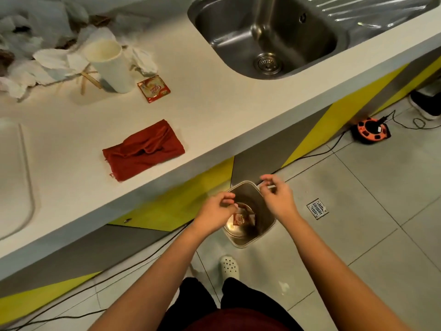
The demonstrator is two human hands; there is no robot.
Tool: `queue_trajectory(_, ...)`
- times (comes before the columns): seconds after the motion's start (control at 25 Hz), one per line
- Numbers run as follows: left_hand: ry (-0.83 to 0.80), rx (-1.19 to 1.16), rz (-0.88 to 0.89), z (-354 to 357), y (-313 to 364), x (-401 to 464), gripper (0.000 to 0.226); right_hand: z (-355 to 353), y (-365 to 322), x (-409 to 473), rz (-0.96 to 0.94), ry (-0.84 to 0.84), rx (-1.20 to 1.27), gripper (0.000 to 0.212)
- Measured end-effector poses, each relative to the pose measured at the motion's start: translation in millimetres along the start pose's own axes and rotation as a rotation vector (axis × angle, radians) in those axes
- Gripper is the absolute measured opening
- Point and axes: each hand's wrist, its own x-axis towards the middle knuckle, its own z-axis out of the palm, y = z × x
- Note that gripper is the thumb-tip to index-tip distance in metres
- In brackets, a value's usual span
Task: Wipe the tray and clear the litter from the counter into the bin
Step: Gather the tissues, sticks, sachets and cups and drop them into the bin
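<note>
The white table (71,130) runs across the upper left, with a steel sink (267,37) sunk into it at the far right. A pale tray (16,177) lies at the table's left edge, only partly in view. Near the table's front edge, between tray and sink, a red cloth (143,150) lies crumpled. At the back left sits a heap of crumpled white tissues (31,65), and just beside it a white paper cup (109,65) stands tilted, with wooden stir sticks (89,78) against its base. A red sachet (154,88) lies flat just to the right of the cup.

On the tiled floor (358,235), against the yellow-and-grey front of the table, stands a steel bin (250,237) with its top open. Inside it lie a reddish-brown sachet wrapper (239,218) and some dark litter too dim to make out.

Both hands hang over the bin. The left hand (216,211) has its fingers (228,199) loosely curled over the bin's left rim; I cannot tell whether they pinch the wrapper below them. The right hand (278,197) hovers above the far right rim, its fingers (268,179) curled inward, with a thin pale sliver (271,187) showing at them; whether it is held is unclear.
</note>
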Motion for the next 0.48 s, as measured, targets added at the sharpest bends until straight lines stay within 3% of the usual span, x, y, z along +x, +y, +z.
queue_trajectory(0.12, 0.068, -0.122, 0.204, -25.8, 49.7, -25.6, 0.022, 0.2, -62.9, 6.7, -0.283, 0.01, 0.105, 0.021)
queue_trajectory(0.28, 0.285, -0.214, 0.468, -84.9, 90.0, -43.7, 0.03, 17.1, -132.8, 21.9, -0.421, -0.025, 0.152, 0.017)
queue_trajectory(0.48, 0.652, -0.275, 0.484, -162.4, 94.3, -22.5, 0.024, 55.9, -183.1, 47.8, -0.493, -0.083, 0.0, 0.016)
